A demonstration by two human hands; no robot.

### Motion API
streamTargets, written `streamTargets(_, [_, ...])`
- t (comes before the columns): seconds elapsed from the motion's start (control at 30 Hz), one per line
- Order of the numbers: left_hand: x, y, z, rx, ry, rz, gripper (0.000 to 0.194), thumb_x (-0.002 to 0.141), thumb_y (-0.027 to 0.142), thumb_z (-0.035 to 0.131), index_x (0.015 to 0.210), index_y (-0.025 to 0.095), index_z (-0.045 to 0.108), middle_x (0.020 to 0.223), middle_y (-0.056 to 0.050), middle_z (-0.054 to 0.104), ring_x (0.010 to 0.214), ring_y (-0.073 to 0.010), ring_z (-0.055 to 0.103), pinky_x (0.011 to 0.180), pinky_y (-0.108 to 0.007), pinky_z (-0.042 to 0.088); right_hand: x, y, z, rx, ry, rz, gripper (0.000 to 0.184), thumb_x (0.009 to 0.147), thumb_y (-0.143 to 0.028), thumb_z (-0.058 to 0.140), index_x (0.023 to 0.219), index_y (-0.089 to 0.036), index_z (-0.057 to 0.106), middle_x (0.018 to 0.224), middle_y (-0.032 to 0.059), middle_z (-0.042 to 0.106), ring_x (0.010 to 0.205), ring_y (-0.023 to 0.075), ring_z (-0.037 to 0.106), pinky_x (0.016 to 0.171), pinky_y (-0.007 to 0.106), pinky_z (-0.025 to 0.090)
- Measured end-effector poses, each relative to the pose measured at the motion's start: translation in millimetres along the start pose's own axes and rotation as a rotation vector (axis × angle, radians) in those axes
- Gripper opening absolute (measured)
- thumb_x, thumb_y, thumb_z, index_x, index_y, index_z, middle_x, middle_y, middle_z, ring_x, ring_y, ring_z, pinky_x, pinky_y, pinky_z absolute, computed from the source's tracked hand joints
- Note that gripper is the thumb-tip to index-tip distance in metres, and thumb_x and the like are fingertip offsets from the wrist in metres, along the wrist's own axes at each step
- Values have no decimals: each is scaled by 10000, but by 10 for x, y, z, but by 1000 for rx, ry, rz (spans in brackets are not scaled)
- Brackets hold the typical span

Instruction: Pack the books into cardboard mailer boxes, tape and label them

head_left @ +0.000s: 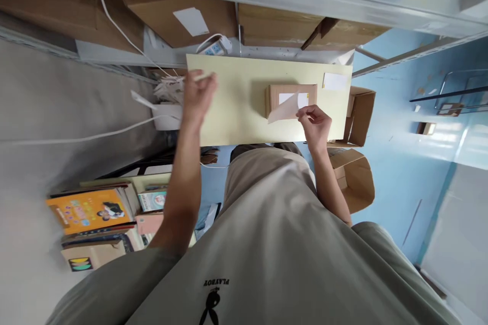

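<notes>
My right hand [315, 124] pinches the corner of a thin, translucent paper sheet [282, 110] between thumb and fingers. The sheet slants over the front of a small brown cardboard box [312, 92]. On top of that box lies a white label [303, 98], partly covered by the sheet. At the left end of the pale yellow tabletop [232, 111], my left hand [199, 96] is raised, fingers bent but apart and slightly blurred; nothing shows in it. A white label sheet [335, 81] lies at the table's right end.
Large cardboard boxes [280, 25] line the shelf behind the table. A power strip [214, 50] sits at the back edge. Left of the table stands a white bin [168, 118] full of paper scraps. Open cartons [360, 117] stand at the right; books [95, 210] are stacked lower left.
</notes>
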State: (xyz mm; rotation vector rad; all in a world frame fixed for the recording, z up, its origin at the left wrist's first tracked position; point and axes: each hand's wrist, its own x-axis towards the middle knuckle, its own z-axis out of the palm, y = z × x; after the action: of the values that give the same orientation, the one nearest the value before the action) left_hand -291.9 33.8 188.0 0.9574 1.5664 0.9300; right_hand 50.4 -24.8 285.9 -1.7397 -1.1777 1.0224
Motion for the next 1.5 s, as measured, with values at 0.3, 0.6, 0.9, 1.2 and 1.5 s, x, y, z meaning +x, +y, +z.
streamTargets(0.3, [-946, 533, 1769, -237, -273, -101, 558, 978, 680, 896, 1179, 281, 562, 1059, -48, 846, 1139, -253, 857, 1042, -413, 664, 3, 51, -234, -205, -143, -208, 161, 1027, -372, 802, 907, -281, 744, 1016, 30, 763, 976, 215, 733, 983, 402, 678])
streamTargets(0.6, [-970, 418, 2087, -212, -170, -138, 590, 960, 824, 767, 1129, 290, 580, 968, -7, 753, 985, -198, 809, 941, -357, 711, 108, 330, -576, -233, -358, -221, 326, 1045, -610, 855, 1014, -288, 814, 1085, 56, 794, 1025, 234, 763, 934, 384, 668])
streamTargets(0.9, [-1043, 79, 2231, -442, -78, -186, 508, 925, 701, 853, 1109, 286, 625, 1258, -50, 838, 1392, -322, 781, 1142, -507, 706, 784, 1084, -1163, -33, -258, 176, 410, 971, -643, 838, 984, -233, 836, 965, 59, 837, 923, 223, 765, 796, 375, 663])
streamTargets(1.2, [-1157, 46, 2384, -325, -16, -158, 475, 956, 708, 806, 1088, 286, 633, 1173, -57, 830, 1386, -334, 782, 1100, -524, 728, 831, 1261, -1181, 108, -398, 236, 430, 922, -665, 879, 890, -244, 799, 861, 33, 763, 847, 200, 713, 700, 336, 603])
streamTargets(1.5, [-797, -341, 2298, -40, 135, -120, 418, 1012, 652, 818, 1035, 271, 647, 943, -25, 751, 1029, -224, 809, 944, -379, 745, 1037, 1461, -824, -89, -362, 129, 482, 1024, -696, 771, 905, -229, 767, 929, 61, 792, 936, 235, 744, 896, 390, 624])
